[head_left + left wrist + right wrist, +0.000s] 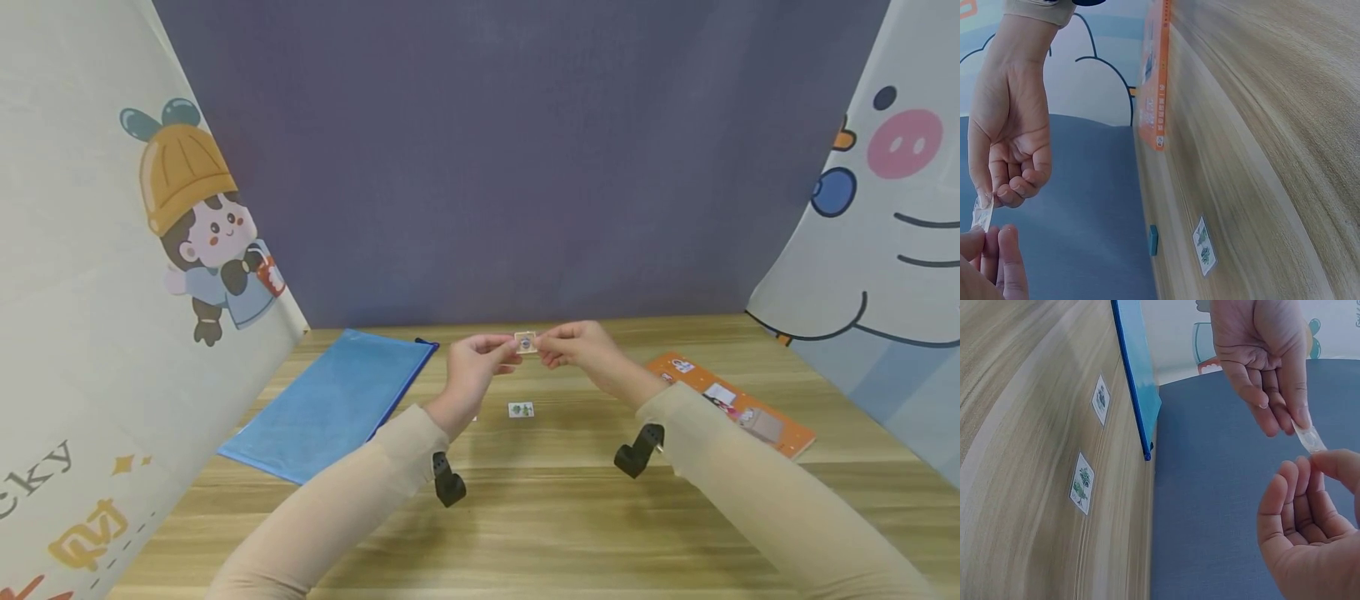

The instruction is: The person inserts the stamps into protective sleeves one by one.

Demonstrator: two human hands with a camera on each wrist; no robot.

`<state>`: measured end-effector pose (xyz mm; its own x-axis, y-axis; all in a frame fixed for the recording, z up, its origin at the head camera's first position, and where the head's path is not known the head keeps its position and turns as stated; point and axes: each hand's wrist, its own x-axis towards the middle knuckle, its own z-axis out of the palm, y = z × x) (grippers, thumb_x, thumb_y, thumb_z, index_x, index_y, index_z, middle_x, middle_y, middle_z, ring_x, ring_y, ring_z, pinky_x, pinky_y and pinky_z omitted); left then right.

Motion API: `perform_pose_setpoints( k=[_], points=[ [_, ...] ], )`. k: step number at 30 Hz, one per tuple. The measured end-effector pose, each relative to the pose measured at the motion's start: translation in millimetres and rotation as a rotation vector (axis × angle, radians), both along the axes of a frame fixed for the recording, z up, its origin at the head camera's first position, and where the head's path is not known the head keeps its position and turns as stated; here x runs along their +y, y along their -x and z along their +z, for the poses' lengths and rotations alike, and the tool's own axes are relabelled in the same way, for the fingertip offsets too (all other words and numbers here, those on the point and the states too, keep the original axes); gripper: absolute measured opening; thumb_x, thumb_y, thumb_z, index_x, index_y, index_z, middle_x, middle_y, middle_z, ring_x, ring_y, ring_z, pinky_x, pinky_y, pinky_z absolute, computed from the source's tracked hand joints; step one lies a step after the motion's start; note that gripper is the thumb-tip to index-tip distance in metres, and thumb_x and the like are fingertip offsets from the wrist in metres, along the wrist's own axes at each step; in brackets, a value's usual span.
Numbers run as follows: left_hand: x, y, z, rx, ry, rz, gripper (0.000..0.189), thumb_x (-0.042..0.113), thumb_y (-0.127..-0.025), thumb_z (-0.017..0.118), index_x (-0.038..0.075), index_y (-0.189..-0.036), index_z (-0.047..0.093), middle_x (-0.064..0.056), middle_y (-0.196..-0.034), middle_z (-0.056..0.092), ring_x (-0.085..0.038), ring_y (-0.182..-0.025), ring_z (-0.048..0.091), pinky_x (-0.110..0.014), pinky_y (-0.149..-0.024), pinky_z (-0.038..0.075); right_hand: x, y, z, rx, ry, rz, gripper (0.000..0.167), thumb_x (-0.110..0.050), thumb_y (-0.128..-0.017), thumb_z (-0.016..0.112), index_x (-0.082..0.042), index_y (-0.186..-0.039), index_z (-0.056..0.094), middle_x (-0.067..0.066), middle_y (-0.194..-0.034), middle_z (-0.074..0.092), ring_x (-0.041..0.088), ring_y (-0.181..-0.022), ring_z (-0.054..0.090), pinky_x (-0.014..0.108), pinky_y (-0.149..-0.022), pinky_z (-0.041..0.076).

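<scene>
Both hands are raised over the far part of the table, pinching a small picture card between them. My left hand holds its left edge between thumb and fingers. The right hand pinches the opposite edge; in the right wrist view, its other fingers are loosely curled. From the side, the held card looks thin and pale. Below, a card with green plant pictures lies on the table. Another card lies near it, mostly hidden behind the left hand in the head view.
A blue zip pouch lies on the wooden table at the left. To the right is an orange booklet, partly covered by the right arm. A small teal block stands near the back edge. Dark cloth hangs behind.
</scene>
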<state>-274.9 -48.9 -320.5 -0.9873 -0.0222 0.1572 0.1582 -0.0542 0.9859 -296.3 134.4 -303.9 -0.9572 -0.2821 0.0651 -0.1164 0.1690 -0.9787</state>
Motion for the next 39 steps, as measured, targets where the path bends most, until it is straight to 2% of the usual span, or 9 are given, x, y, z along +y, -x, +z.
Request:
perform_pose_setpoints(
  k=[9,16,19,22,26,32,36,39],
  points=[
    [-0.4,0.4,1.0,-0.001,0.025,0.01,0.018,0.008,-0.087,0.071,-0.003,-0.101,0.07,-0.017,-0.094,0.073,-0.012,-0.07,0.07,-0.03,-0.074,0.061,1,-3.7,0.4,-0.006,0.023,0.027,0.03,-0.009,-0.094,0.063,0.014,-0.113,0.06,0.004,-0.088,0.072,0.014,-0.08,0.069,0.029,-0.081,0.06],
    [0.0,0.6,0.0,0.001,0.012,0.007,0.019,0.007,-0.087,0.071,-0.005,-0.102,0.07,-0.021,-0.095,0.072,-0.012,-0.069,0.069,-0.033,-0.079,0.061,3,-5.5,-0.7,0.005,0.099,0.064,0.032,-0.002,-0.096,0.057,0.015,-0.123,0.053,0.005,-0.094,0.071,0.014,-0.083,0.07,0.031,-0.084,0.06],
    [1.3,0.3,-0.9,0.001,0.011,0.007,0.019,0.006,-0.087,0.071,-0.005,-0.101,0.07,-0.021,-0.093,0.072,-0.011,-0.067,0.068,-0.033,-0.078,0.061,4,-6.1,-2.5,0.035,0.108,0.082,0.038,0.0,-0.094,0.059,0.012,-0.129,0.05,0.012,-0.106,0.069,0.014,-0.087,0.07,0.035,-0.086,0.059],
    [3.1,1.0,-2.3,-0.008,0.014,0.013,0.017,0.005,-0.086,0.071,-0.005,-0.1,0.07,-0.02,-0.091,0.072,-0.01,-0.066,0.068,-0.03,-0.075,0.061,5,-7.6,-3.5,0.068,0.08,0.085,0.042,0.0,-0.092,0.062,0.006,-0.132,0.05,0.02,-0.118,0.064,0.015,-0.089,0.07,0.038,-0.089,0.058],
    [5.0,2.0,-4.7,-0.011,0.012,0.022,0.017,0.004,-0.086,0.071,-0.004,-0.1,0.069,-0.019,-0.09,0.072,-0.01,-0.065,0.067,-0.028,-0.072,0.061,5,-9.8,-3.8,0.108,0.054,0.084,0.045,0.002,-0.09,0.063,0.004,-0.133,0.05,0.027,-0.125,0.059,0.014,-0.089,0.07,0.037,-0.088,0.059],
    [7.8,1.9,-7.3,-0.009,0.017,0.023,0.021,0.005,-0.085,0.073,0.001,-0.105,0.069,-0.016,-0.088,0.073,-0.012,-0.065,0.068,-0.028,-0.07,0.061,5,-11.4,-4.1,0.126,0.004,0.046,0.044,0.003,-0.088,0.063,0.005,-0.131,0.052,0.027,-0.125,0.06,0.018,-0.088,0.071,0.033,-0.088,0.058],
    [9.0,1.5,-9.3,-0.014,0.025,0.017,0.026,0.005,-0.085,0.073,0.001,-0.11,0.067,-0.017,-0.089,0.073,-0.012,-0.064,0.067,-0.028,-0.069,0.061,6,-11.1,-5.7,0.124,-0.051,0.015,0.043,0.001,-0.088,0.064,0.004,-0.13,0.055,0.025,-0.123,0.063,0.029,-0.093,0.07,0.038,-0.093,0.056],
    [9.8,2.0,-10.6,-0.005,0.027,-0.003,0.03,0.005,-0.085,0.073,-0.001,-0.114,0.065,-0.019,-0.091,0.073,-0.011,-0.062,0.067,-0.032,-0.07,0.062,7,-11.0,-7.4,0.128,-0.076,-0.001,0.044,0.0,-0.088,0.064,0.003,-0.13,0.055,0.024,-0.122,0.063,0.032,-0.094,0.07,0.043,-0.096,0.054]
  ],
)
